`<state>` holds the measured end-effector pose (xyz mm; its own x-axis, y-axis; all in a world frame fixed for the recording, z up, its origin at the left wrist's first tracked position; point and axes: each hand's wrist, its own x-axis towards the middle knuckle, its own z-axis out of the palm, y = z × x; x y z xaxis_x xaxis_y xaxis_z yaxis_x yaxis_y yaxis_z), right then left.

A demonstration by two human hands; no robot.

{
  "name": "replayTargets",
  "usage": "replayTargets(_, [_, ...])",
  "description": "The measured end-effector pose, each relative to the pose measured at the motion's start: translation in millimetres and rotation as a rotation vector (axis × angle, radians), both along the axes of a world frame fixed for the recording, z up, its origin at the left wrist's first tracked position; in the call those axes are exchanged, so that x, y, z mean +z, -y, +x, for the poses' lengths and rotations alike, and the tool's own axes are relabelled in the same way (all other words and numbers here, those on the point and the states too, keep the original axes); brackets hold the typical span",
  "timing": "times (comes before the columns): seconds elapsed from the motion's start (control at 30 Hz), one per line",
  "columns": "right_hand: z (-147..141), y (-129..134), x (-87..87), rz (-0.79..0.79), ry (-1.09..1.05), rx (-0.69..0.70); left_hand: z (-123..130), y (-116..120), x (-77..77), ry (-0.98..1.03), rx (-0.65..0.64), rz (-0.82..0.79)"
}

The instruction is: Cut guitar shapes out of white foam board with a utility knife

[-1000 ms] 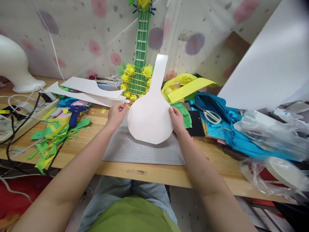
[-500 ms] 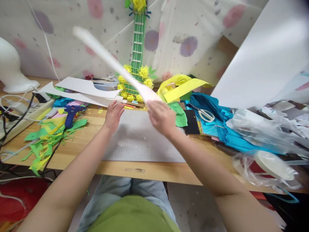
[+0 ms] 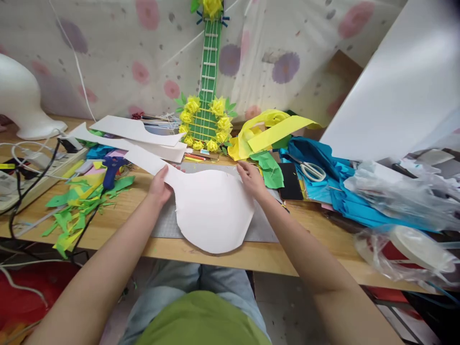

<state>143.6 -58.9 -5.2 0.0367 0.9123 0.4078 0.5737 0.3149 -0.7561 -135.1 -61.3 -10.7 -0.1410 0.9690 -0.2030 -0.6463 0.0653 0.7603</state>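
Note:
A white board cutout (image 3: 215,211), with a rounded body and a narrow neck pointing to the upper left, is over the grey cutting mat (image 3: 264,227). My left hand (image 3: 160,186) grips it where the neck meets the body, its fingers partly hidden under the board. At the body's upper right edge, my right hand (image 3: 251,179) holds the rim. Behind stands a green paper guitar (image 3: 209,72) with strings and yellow paper flowers (image 3: 193,104) around its base.
Left are a blue glue gun (image 3: 113,170), green and yellow scraps (image 3: 72,211), a power strip (image 3: 39,177) and white board offcuts (image 3: 125,128). Right are scissors (image 3: 312,171), blue paper (image 3: 345,196), a black flat object (image 3: 290,181) and a bagged roll (image 3: 409,249).
The white cutout, earlier blurred and edge-on in my right hand, now lies face-up toward the camera. My left hand, earlier apart from it, has taken hold near the neck.

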Motion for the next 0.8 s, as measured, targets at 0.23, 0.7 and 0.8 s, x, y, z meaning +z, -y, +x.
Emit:
replayTargets(0.23, [2.0,-13.0,-17.8,-0.352,-0.003,0.17,27.0,-3.2,-13.6,0.012,-0.048,-0.086])
replayTargets(0.7, [0.5,-25.1,-21.6,-0.936,-0.44,0.514,-6.4,-4.3,-8.0,0.177,-0.089,-0.031])
replayTargets(0.8, [-10.4,-20.7,-18.5,-1.022,-0.54,0.635,-4.7,-12.5,7.2,0.137,-0.132,0.041])
